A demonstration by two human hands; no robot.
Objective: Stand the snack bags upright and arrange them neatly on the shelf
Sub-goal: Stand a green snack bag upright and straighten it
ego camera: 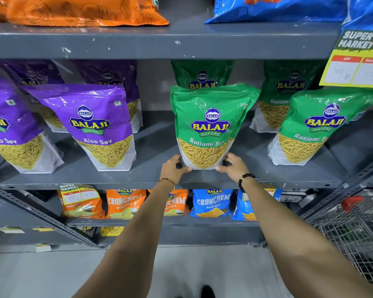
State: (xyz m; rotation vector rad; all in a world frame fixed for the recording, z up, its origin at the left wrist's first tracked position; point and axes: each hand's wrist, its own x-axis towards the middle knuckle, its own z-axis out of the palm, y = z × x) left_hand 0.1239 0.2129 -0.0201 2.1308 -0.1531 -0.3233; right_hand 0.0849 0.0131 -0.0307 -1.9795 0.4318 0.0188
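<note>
A green Ratlami Sev bag [209, 125] stands upright near the front edge of the grey middle shelf [151, 177]. My left hand [173, 168] grips its lower left corner and my right hand [233, 167] grips its lower right corner. Behind it stands another green bag [202, 74], partly hidden. Two more green bags stand to the right, one in front [310, 125] and one behind [286, 91]. Purple Aloo Sev bags stand to the left, the nearest [95, 125] leaning slightly, another [11, 125] at the far left, and two more in the back row.
Orange [84, 9] and blue [278, 7] bags lie on the shelf above. A yellow price tag [355, 61] hangs at upper right. Small orange and blue Crunchem bags [211, 203] fill the shelf below. A wire shopping trolley [353, 229] stands at the right.
</note>
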